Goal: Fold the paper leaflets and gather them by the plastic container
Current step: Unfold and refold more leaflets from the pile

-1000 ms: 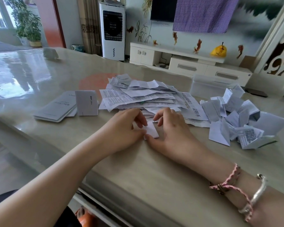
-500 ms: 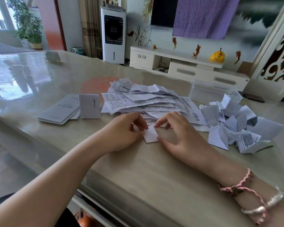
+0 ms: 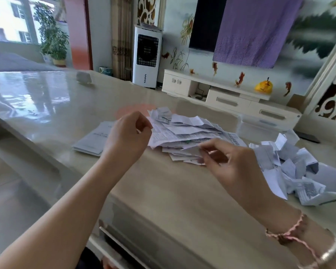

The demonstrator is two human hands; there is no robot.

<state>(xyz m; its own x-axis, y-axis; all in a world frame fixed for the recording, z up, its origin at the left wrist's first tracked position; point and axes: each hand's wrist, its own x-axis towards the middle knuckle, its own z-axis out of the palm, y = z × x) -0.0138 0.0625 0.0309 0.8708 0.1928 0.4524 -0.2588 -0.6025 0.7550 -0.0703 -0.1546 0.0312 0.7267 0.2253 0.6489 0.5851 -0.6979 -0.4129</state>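
Your right hand [image 3: 227, 162] pinches a folded leaflet [image 3: 192, 152] just above the near edge of the unfolded stack [image 3: 182, 131] on the table [image 3: 173, 191]. Your left hand [image 3: 128, 136] hovers loosely curled, its grip on nothing. Carry the leaflet right to the folded heap [image 3: 291, 167] beside the clear plastic container [image 3: 260, 127]. Keep the crease pressed shut so it lands flat, then take 1 sheet only from the stack.

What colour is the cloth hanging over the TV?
Purple cloth with a fine dotted pattern; head view.
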